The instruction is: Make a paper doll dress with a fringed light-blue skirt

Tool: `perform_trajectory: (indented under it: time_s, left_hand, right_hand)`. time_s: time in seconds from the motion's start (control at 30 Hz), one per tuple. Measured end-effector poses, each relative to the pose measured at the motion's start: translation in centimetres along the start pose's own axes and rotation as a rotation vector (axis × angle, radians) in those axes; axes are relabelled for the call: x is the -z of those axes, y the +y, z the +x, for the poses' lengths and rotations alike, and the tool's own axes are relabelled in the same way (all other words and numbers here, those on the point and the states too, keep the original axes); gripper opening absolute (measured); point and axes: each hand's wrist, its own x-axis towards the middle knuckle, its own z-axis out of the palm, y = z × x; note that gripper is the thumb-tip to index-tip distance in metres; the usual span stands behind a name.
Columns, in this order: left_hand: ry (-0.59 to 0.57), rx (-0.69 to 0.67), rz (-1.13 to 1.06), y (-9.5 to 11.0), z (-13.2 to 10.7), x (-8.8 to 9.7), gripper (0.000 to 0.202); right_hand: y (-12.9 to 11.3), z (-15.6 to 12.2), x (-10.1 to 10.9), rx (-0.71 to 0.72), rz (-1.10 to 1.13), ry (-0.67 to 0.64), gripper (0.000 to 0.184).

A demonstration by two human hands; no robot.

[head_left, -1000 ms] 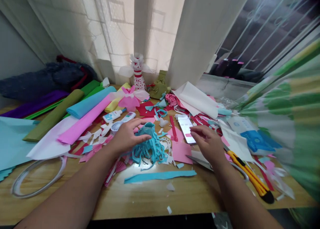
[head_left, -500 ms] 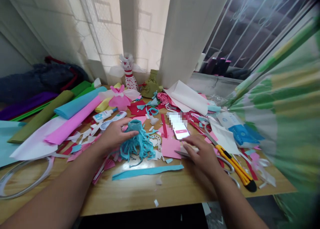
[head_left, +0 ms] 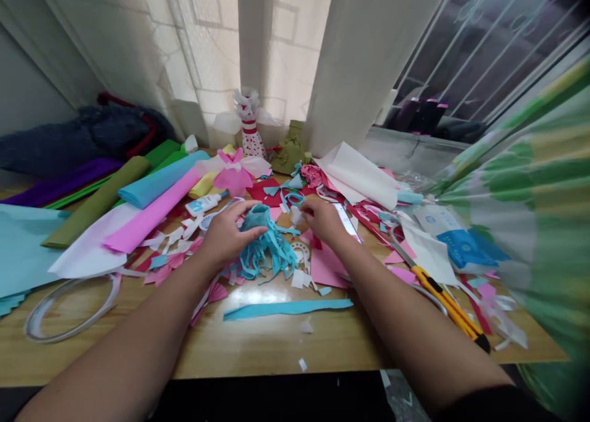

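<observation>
Showing a fringed turquoise paper piece (head_left: 262,253) bunched upright under the left hand (head_left: 228,238), near the middle of the wooden worktop (head_left: 258,348), with its strands spread over the wood. The right hand (head_left: 322,220) is apart from the left, with the fringe's top just beside it; its fingertips (head_left: 306,208) are at a small white paper scrap (head_left: 296,215), but the grip cannot be told. Compared with the earlier frame, the right hand sits further from the near edge, no longer low beside the scissors blade, and partly covers the phone (head_left: 346,220). A pink paper sheet (head_left: 326,265) lies below it. A turquoise paper strip (head_left: 288,309) lies nearer the front edge, with bare wood between it and that edge. A yellow utility knife (head_left: 449,308) lies toward the right corner. Crepe paper rolls (head_left: 154,195) are heaped along the left side, and a clear tape loop (head_left: 69,308) lies at the front left.
</observation>
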Motion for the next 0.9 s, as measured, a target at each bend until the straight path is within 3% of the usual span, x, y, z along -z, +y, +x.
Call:
perform_trajectory:
  time_s: [0.1,0.2,0.27,0.33,0.37,0.43,0.53,0.63,0.73,0.83,0.9]
  left_hand:
    - [0.1,-0.035,-0.056,0.7,-0.3,1.1,0.059]
    - [0.33,-0.085,0.014,2.3,-2.4,2.7,0.044]
    - [0.416,-0.173,0.169,3.6,-5.0,3.0,0.031]
    - [0.251,-0.38,0.208,4.8,-8.1,2.1,0.021]
    - [0.05,-0.468,0.181,5.4,-9.6,1.3,0.021]
    - [-0.273,-0.517,0.176,6.1,-12.1,-1.0,0.027]
    - [-0.511,-0.564,0.246,6.3,-13.9,-4.0,0.031]
    - [-0.486,-0.507,0.371,5.8,-13.5,-5.0,0.033]
    - [-0.371,-0.427,0.409,5.5,-12.6,-4.1,0.026]
    - [-0.307,-0.293,0.211,6.2,-12.2,-3.2,0.024]
    - [-0.348,-0.116,-0.004,7.0,-12.2,-3.1,0.025]
  right_hand:
    - [-0.2,-2.3,2.8,-0.06,0.093,0.075,0.009]
    - [0.0,-6.2,5.8,-0.123,0.219,0.083,0.012]
    - [0.4,-9.2,7.2,-0.159,0.325,0.078,0.016]
    - [0.7,-12.0,7.6,-0.293,0.565,0.116,0.016]
    - [0.9,-13.3,7.5,-0.359,0.635,0.12,0.015]
    - [0.8,-15.3,7.0,-0.455,0.74,0.101,0.016]
    - [0.4,-16.9,5.9,-0.49,0.826,0.068,0.016]
    - [-0.3,-17.4,5.5,-0.477,0.846,0.05,0.014]
    - [-1.0,-17.6,5.6,-0.462,0.867,0.014,0.013]
    - [-1.9,-17.6,5.3,-0.425,0.9,-0.08,0.011]
    - [-2.6,-17.5,5.0,-0.401,0.895,-0.15,0.009]
